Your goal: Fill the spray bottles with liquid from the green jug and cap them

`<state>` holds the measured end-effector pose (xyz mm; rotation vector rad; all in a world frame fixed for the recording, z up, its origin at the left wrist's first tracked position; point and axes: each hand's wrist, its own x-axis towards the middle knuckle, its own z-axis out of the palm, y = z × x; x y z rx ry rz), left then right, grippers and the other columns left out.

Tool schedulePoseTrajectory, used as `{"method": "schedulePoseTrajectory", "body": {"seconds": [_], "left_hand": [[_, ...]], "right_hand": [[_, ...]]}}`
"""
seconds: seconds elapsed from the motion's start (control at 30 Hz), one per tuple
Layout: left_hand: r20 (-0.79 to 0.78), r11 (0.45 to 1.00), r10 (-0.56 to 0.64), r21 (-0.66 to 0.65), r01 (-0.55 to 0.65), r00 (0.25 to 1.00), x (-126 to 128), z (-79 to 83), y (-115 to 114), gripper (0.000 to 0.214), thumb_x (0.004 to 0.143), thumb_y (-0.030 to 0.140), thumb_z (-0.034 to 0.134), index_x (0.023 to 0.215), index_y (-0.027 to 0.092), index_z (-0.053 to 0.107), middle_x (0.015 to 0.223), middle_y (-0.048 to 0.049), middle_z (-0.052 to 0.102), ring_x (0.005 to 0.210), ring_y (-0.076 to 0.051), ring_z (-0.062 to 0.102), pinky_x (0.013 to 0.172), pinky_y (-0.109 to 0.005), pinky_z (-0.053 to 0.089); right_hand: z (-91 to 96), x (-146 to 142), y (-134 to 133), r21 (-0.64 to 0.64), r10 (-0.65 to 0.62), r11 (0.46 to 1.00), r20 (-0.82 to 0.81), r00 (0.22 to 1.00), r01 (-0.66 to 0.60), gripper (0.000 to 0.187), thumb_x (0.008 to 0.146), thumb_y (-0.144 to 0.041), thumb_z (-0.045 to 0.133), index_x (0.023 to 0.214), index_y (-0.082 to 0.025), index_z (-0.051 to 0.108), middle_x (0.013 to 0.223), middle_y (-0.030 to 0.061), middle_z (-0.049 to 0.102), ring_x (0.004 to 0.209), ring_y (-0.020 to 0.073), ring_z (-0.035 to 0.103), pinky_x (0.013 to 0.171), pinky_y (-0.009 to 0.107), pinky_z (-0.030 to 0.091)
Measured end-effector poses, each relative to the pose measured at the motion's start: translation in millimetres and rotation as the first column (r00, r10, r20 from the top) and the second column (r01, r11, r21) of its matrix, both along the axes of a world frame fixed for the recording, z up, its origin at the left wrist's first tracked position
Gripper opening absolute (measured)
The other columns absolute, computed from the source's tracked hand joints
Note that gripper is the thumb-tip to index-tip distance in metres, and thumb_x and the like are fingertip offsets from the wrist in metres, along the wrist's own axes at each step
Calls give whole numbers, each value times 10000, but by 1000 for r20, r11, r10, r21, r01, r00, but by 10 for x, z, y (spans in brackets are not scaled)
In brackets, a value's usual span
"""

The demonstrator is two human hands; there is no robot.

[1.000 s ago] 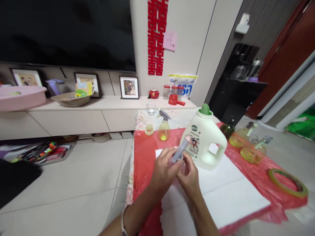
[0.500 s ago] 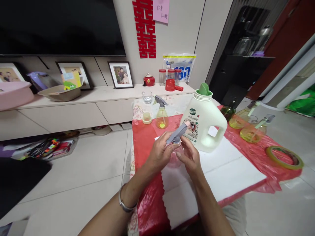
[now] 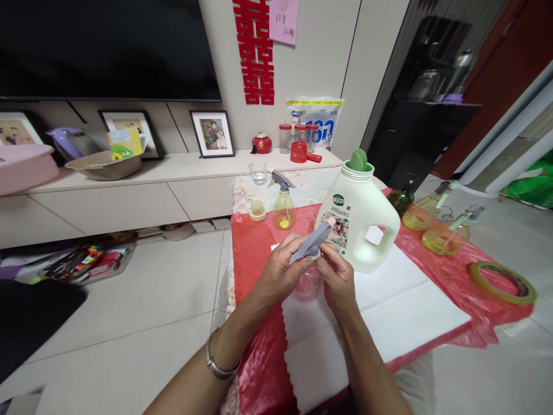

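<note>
A small spray bottle with a clear pink body (image 3: 308,286) and a grey trigger head (image 3: 314,241) with a pink nozzle stands in front of me. My left hand (image 3: 280,266) is closed around the left side of the trigger head. On the other side, my right hand (image 3: 337,275) pinches the collar below the head; the fingers partly hide the neck. Just behind rises a big pale-green jug (image 3: 360,213) with a green cap (image 3: 358,160) resting in its mouth. A yellow spray bottle (image 3: 284,210) and a pale cup-shaped cap (image 3: 257,210) are farther back.
White sheet (image 3: 401,305) and red plastic (image 3: 259,236) cover the table. At right are a tape roll (image 3: 502,282), more yellow spray bottles (image 3: 444,237) and a dark green bottle (image 3: 401,199). A small glass (image 3: 258,173) sits at the back, before the cabinet (image 3: 151,167).
My right hand's fingers have shifted up and closed round the collar, from beside the bottle's neck. The spray head stays in my left hand. The view has tilted slightly.
</note>
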<state>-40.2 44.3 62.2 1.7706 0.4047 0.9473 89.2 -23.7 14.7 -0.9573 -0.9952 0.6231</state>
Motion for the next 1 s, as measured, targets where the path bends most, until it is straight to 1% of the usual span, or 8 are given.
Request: {"method": "schedulePoseTrajectory", "body": {"seconds": [0.07, 0.13, 0.23, 0.33, 0.5, 0.63, 0.8, 1.0], "left_hand": [[70, 993, 23, -118, -14, 997, 15, -58, -11, 410, 866, 302, 711, 1256, 249, 596, 1103, -52, 683, 1028, -218, 632, 923, -343, 482], [121, 975, 73, -218, -46, 990, 36, -128, -50, 371, 839, 303, 743, 1177, 231, 608, 1076, -45, 698, 1010, -210, 645, 912, -333, 492], [146, 952, 169, -281, -123, 975, 76, -218, -158, 212, 859, 326, 720, 1022, 208, 653, 1005, -33, 710, 965, -197, 652, 893, -320, 497], [151, 934, 252, -297, -199, 956, 123, -261, -283, 207, 892, 354, 685, 1039, 209, 673, 991, -27, 719, 960, -194, 652, 894, -319, 498], [137, 918, 322, -288, -274, 937, 176, -263, -386, 243, 928, 382, 640, 1112, 227, 674, 1049, -27, 725, 1011, -199, 655, 925, -315, 495], [107, 925, 348, -201, -322, 932, 182, -258, -371, 210, 954, 360, 597, 1095, 237, 693, 1058, -33, 700, 1024, -200, 638, 950, -324, 485], [96, 945, 323, -82, -316, 942, 180, -246, -351, 252, 1002, 365, 498, 1086, 249, 704, 1093, -44, 629, 1034, -192, 605, 961, -315, 480], [108, 948, 319, -46, -316, 941, 207, -275, -346, 232, 964, 412, 575, 1017, 227, 705, 1029, -45, 574, 1021, -199, 595, 940, -315, 491]], "right_hand": [[10, 2, 2, -1, 13, 1000, 10, 1000, -13, 256, 901, -353, 697, 1134, -255, 738, 1110, 47, 640, 1073, 203, 585, 983, 347, 454], [8, 2, 6, 1, 9, 1000, 6, 1000, -9, 244, 892, -359, 704, 1106, -248, 741, 1080, 45, 640, 1049, 201, 588, 972, 348, 458], [-4, -9, 5, -8, -12, 1000, -16, 1000, 12, 236, 865, -362, 731, 1065, -236, 738, 1024, 40, 646, 984, 193, 602, 915, 337, 482], [-17, -26, -5, -23, -41, 999, -48, 998, 40, 247, 831, -368, 763, 1035, -230, 737, 1012, 36, 655, 962, 193, 613, 891, 337, 496], [-14, -42, 2, -40, -84, 996, -95, 992, 80, 270, 810, -431, 767, 960, -208, 735, 962, 37, 675, 907, 187, 623, 851, 328, 517], [9, -45, 40, -37, -75, 997, -152, 986, 70, 286, 783, -448, 782, 892, -195, 706, 878, 36, 686, 809, 176, 629, 775, 316, 533], [39, -65, 59, -6, -3, 1000, -189, 982, 2, 340, 777, -436, 780, 1003, -196, 701, 993, 57, 692, 909, 202, 652, 873, 359, 534], [-1, -65, 53, -17, -8, 1000, -194, 981, 4, 341, 799, -454, 765, 997, -183, 706, 1009, 73, 703, 936, 219, 657, 935, 404, 527]]}}
